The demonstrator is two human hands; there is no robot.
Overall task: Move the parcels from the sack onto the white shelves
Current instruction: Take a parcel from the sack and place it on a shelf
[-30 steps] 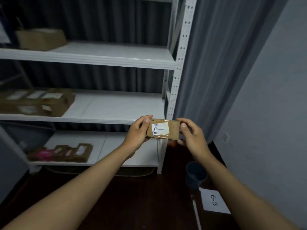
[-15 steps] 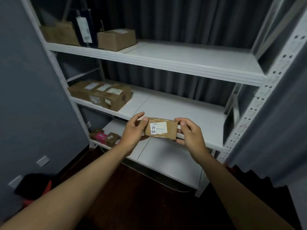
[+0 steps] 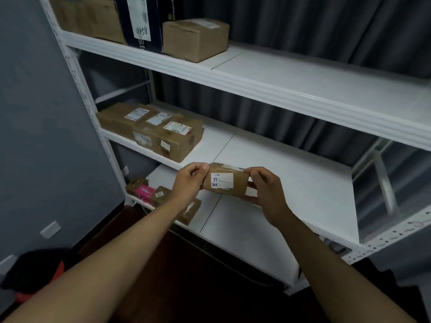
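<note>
Closer now, hands (image 3: 228, 183) still grip parcel (image 3: 225, 182) between.

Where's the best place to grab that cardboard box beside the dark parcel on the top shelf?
Probably the plain cardboard box is best gripped by its two opposite vertical sides, coming from the front: the dark upright parcel crowds its left, while the top white shelf lies bare to its right.

The small brown parcel (image 3: 225, 181) carries a white label (image 3: 222, 180) reading "77" (smaller characters beside it are illegible). The dark upright package (image 3: 140, 22) bears handwriting, unreadable.
</note>
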